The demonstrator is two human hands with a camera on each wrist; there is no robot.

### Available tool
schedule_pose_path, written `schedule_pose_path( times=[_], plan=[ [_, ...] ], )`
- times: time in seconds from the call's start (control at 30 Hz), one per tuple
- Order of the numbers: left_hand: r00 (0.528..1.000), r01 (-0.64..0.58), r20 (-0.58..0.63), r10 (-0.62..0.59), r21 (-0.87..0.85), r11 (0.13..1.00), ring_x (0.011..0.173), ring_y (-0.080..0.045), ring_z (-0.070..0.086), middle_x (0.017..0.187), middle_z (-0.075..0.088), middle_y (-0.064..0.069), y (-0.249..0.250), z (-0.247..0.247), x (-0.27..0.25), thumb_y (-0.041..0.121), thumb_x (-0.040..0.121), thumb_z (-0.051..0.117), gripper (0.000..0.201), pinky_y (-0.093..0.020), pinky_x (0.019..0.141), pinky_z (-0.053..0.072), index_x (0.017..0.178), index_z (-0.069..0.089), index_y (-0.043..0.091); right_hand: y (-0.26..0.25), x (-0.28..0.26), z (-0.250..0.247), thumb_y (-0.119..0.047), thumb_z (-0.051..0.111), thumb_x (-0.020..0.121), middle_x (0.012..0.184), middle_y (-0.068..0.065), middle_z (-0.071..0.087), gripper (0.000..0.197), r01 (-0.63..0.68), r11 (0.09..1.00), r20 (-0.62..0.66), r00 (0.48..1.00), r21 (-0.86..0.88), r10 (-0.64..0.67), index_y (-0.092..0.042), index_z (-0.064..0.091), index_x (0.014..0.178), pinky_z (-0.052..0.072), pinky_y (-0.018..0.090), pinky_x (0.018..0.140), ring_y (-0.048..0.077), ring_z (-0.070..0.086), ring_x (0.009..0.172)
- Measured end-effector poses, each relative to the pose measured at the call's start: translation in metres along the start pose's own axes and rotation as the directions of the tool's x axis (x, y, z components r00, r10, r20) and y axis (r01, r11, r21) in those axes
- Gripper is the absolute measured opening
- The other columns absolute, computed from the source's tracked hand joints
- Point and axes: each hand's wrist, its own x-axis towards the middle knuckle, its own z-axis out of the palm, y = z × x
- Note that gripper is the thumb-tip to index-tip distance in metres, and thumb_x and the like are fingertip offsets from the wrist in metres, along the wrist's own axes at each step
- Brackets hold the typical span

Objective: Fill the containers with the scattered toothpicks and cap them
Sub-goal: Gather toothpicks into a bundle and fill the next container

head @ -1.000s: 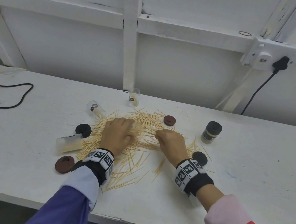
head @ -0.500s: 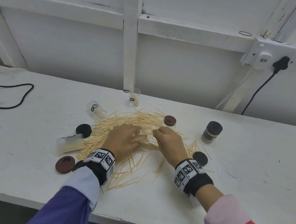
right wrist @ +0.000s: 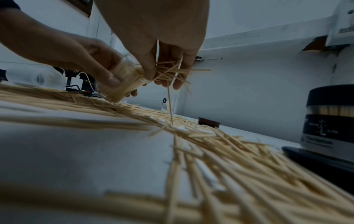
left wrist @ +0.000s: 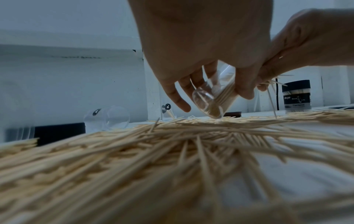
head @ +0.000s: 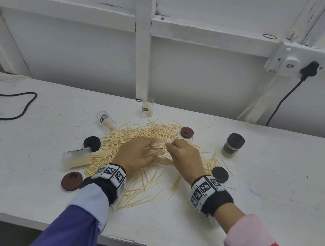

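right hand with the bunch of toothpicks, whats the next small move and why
Probably line the bunch up and slide it into the mouth of the clear container that the left hand holds tilted over the pile. The right hand pinches its toothpicks right at that opening, but they fan out crosswise, and one hangs down toward the table, so pushing now would likely spill some.

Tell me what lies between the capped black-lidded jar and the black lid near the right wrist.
Between the capped jar and black lid, the head view shows loose toothpicks on the white table.

The left hand (head: 135, 153) hides most of its clear container (left wrist: 212, 97).
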Motion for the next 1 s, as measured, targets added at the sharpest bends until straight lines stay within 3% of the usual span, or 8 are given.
schedule_pose_path(
  times=[0.07,0.23,0.33,0.43,0.57,0.77,0.9,1.0],
  plan=[
    [0.999,-0.023,0.032,0.022,0.024,0.999,0.112,-0.013,0.053,0.120,0.061,0.009,-0.001,0.000,0.001,0.072,0.074,0.034,0.081,-0.033,0.084,0.047,0.139,0.050,0.027,-0.001,0.001,0.000,0.001,0.082,0.066,0.068,0.000,0.060,0.024,-0.006,1.000,-0.018,1.000,-0.029,0.005,-0.013,0.073,0.083,0.045,0.029,0.040,0.021,0.056,0.058],
    [0.996,-0.047,0.078,0.048,-0.009,0.999,0.112,-0.016,0.053,0.121,0.061,0.004,0.001,-0.001,0.001,0.068,0.075,0.039,0.079,-0.037,0.089,0.047,0.140,0.049,0.024,-0.001,0.002,-0.005,-0.002,0.084,0.066,0.070,-0.001,0.060,0.034,0.047,0.996,-0.082,0.995,-0.079,-0.054,-0.015,0.073,0.095,0.038,0.025,0.052,0.020,0.053,0.056],
    [0.992,-0.050,0.117,0.054,-0.035,0.998,0.112,-0.019,0.053,0.118,0.062,0.003,0.005,-0.002,0.001,0.059,0.076,0.050,0.074,-0.039,0.090,0.046,0.141,0.049,0.024,0.000,0.001,-0.005,-0.001,0.087,0.062,0.072,-0.001,0.060,0.048,0.069,0.995,-0.073,0.995,-0.069,-0.074,-0.013,0.071,0.105,0.037,0.024,0.046,0.018,0.052,0.053],
    [0.990,-0.057,0.126,0.061,-0.041,0.998,0.111,-0.016,0.052,0.118,0.062,0.004,0.005,-0.002,0.000,0.068,0.071,0.041,0.082,-0.038,0.089,0.046,0.140,0.050,0.024,-0.002,0.000,-0.004,0.002,0.085,0.063,0.076,0.000,0.057,0.060,0.087,0.996,-0.047,0.995,-0.004,-0.087,-0.010,0.062,0.117,0.036,0.022,0.038,0.016,0.053,0.054],
    [0.992,-0.041,0.119,0.046,-0.045,0.998,0.111,-0.017,0.053,0.119,0.061,0.004,0.004,-0.002,0.000,0.059,0.077,0.054,0.072,-0.036,0.088,0.046,0.139,0.050,0.023,-0.003,0.002,-0.003,0.006,0.082,0.068,0.080,0.005,0.057,0.068,0.093,0.991,-0.032,0.995,0.095,-0.090,-0.004,0.053,0.128,0.042,0.024,0.039,0.018,0.053,0.055],
    [0.998,-0.009,0.062,0.012,-0.053,0.999,0.112,-0.011,0.052,0.118,0.060,0.009,0.003,-0.001,0.000,0.043,0.087,0.067,0.057,-0.032,0.087,0.045,0.138,0.050,0.024,-0.004,0.002,-0.004,0.010,0.071,0.077,0.093,0.011,0.061,0.054,0.027,0.977,0.027,0.999,0.211,-0.033,0.000,0.057,0.128,0.053,0.032,0.053,0.027,0.064,0.073],
    [0.998,-0.005,0.068,0.008,-0.049,0.999,0.112,-0.011,0.051,0.119,0.060,0.009,0.002,0.000,0.001,0.044,0.087,0.067,0.058,-0.030,0.085,0.042,0.138,0.049,0.024,-0.005,0.001,-0.007,0.002,0.064,0.087,0.105,0.011,0.065,0.044,-0.035,0.954,0.069,0.997,0.297,0.015,-0.005,0.056,0.129,0.052,0.032,0.075,0.025,0.064,0.092],
    [0.996,-0.007,0.084,0.012,-0.060,0.998,0.111,-0.011,0.051,0.118,0.060,0.010,0.000,0.002,0.002,0.045,0.087,0.068,0.058,-0.030,0.085,0.043,0.138,0.049,0.025,-0.002,0.001,-0.010,-0.004,0.065,0.089,0.100,0.010,0.069,0.027,-0.086,0.935,0.062,0.996,0.344,0.069,-0.004,0.061,0.116,0.051,0.031,0.077,0.025,0.066,0.090]
  ],
)
